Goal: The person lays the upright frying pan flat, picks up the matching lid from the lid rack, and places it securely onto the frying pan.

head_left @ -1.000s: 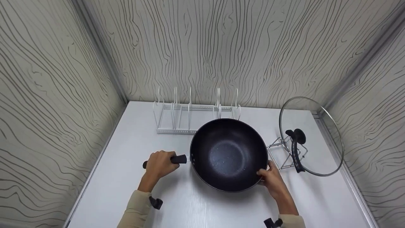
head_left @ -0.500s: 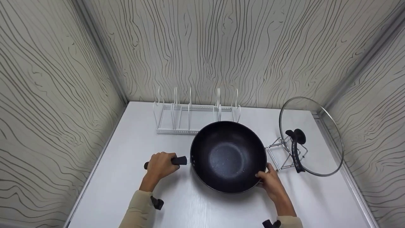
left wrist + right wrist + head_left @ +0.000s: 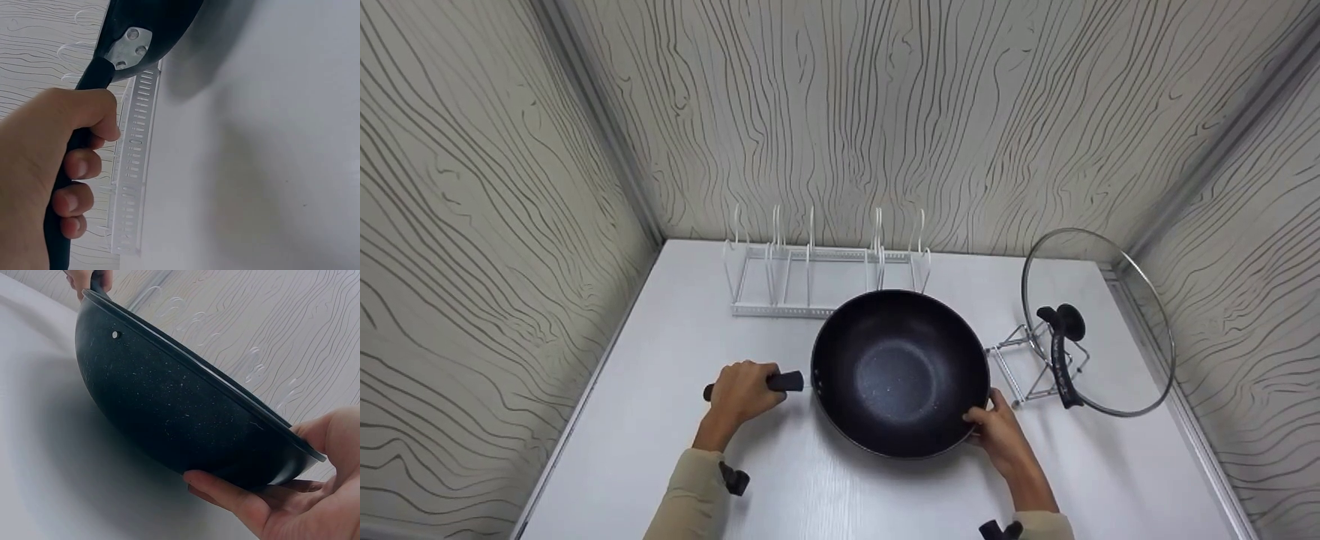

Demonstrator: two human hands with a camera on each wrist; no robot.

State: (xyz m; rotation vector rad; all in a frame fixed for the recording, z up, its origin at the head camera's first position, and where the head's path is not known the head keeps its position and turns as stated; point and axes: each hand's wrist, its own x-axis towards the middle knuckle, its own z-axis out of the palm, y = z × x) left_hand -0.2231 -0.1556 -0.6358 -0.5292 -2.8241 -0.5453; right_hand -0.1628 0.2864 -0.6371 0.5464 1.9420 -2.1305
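A deep black wok (image 3: 896,375) is held above the white table between both hands, its inside facing the head camera. My left hand (image 3: 742,391) grips the black handle (image 3: 58,242), fingers curled round it in the left wrist view. At the lower right of the wok, my right hand (image 3: 1006,439) pinches the rim, thumb on the inside. The right wrist view has the wok's speckled underside (image 3: 163,399) tilted, with the fingers of my right hand (image 3: 304,495) spread beneath it.
Behind the wok stands a white wire rack (image 3: 780,310) with several upright loops. To the right, a glass lid (image 3: 1125,330) with a black handle leans upright in a small metal stand (image 3: 1020,375). Patterned walls (image 3: 840,112) enclose the white table (image 3: 660,337).
The wok has shifted slightly toward me, away from the rack, and a little left at its right edge. My right hand has moved slightly left with it; both hands keep their hold.
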